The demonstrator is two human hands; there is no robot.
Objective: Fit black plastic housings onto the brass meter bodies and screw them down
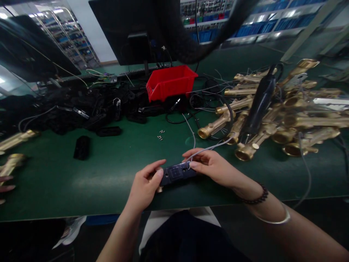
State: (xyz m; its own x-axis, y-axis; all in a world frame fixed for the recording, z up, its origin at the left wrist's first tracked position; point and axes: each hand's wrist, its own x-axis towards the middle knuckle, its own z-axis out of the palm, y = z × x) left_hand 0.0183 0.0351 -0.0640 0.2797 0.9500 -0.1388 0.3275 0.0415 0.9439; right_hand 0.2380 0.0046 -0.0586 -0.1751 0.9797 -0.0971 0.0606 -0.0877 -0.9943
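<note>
Basically, both hands are apart, clamped on opposite ends of a smooth black plastic housing (176,174) near the tabletop's front edge. Left hand (147,183) grips its left end, thumb on top; right hand (212,164) pinches the right end, thumb by a thin, flexible grey cable (209,148). Housing is flat, oblong, square outline on its face. Bit of brass (159,189) shows under the left end. Tabletop (109,182): green, smooth, faintly glossy. Beyond: tiny metal screws (159,138), red plastic bin (176,87), jumbled black parts (95,112). Right: shiny tubular brass fittings (216,127), round-mouthed, plus cylindrical black tool (260,102), tip down.
</note>
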